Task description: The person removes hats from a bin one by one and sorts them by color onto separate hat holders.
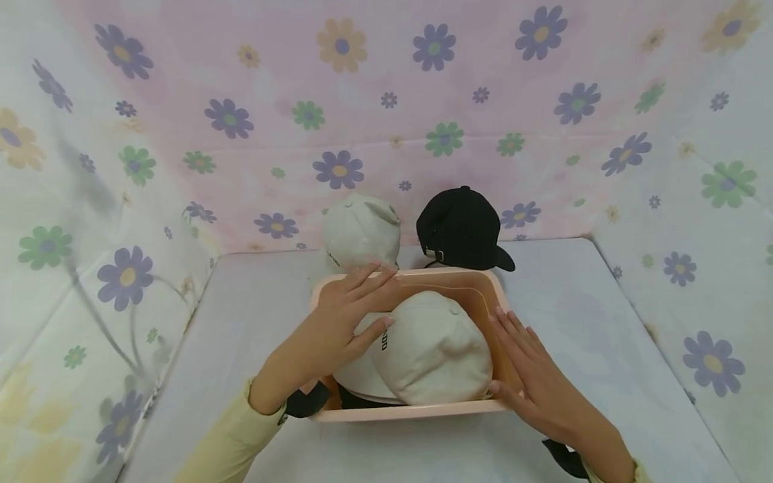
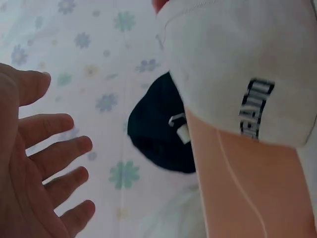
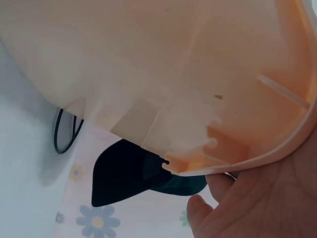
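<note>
Peach rectangular plastic bin: between both hands, caps inside

Bin sits on the pale tabletop, long side toward the person. Right hand: fingers long and straight, not curled, lying along the bin's right rim; thumb near the front right corner. Right wrist view puts the rim against the palm side of that hand. Left hand: fingers extended and spaced wide, holding nothing, over the bin's left side. Left wrist view shows a gap between those fingertips and the bin wall.

Contents: white fabric cap with dark lettering, crown up, just right of the left thumb tip; contact there, can't tell. A second white fabric piece lies to its left, with something black below.

Behind bin: off-white fabric cap on the left, black fabric cap with metal strap buckle on the right, apart from each other.
</note>
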Demonstrator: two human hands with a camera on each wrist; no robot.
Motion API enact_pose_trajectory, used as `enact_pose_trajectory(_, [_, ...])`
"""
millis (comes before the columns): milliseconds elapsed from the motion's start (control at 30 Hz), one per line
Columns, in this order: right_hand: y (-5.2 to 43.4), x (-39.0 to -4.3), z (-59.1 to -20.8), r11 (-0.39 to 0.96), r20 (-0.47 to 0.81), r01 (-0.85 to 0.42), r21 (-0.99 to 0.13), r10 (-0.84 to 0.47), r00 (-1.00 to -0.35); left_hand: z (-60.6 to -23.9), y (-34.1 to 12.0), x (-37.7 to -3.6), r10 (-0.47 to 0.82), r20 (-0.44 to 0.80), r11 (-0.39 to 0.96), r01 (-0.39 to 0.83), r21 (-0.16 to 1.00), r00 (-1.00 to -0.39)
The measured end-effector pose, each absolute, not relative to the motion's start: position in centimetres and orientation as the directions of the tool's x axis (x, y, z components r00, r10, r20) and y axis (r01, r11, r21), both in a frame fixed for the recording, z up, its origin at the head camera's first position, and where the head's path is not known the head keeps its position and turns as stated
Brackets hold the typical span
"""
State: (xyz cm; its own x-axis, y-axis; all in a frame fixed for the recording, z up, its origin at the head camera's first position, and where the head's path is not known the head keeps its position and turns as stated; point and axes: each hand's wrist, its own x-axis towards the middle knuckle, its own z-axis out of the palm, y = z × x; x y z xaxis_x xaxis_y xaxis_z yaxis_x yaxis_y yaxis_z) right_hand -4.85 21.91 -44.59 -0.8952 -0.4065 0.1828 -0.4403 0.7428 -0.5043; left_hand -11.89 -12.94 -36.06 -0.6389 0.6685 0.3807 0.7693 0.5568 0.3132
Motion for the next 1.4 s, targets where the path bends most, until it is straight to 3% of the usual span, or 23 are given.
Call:
enact_pose_trajectory(333, [22.5,-4.3,-44.7,0.790,0.179,-0.467,-0.396,-0.433,-0.884,-36.9,-10.0,-12.6,0.736,0.246,0.546,0.768,0.335,-0.630])
enact_pose_trajectory(800, [22.5,-4.5,-44.4,0.822,0.169,-0.474,-0.314,-0.443,-0.880,-37.7,-6.9,-16.1,0.772,-0.012,0.549,0.656,0.518,-0.636])
enact_pose_trajectory(1200, [22.6,-4.7,-44.2,0.830,0.147,-0.469,-0.302,-0.445,-0.883,-39.6,-4.6,-16.7,0.817,-0.077,0.522,0.674,0.522,-0.572])
enact_pose_trajectory(1400, [22.6,-5.0,-44.1,0.824,0.151,-0.476,-0.306,-0.452,-0.879,-39.7,-4.1,-16.7,0.793,-0.085,0.545,0.638,0.544,-0.604])
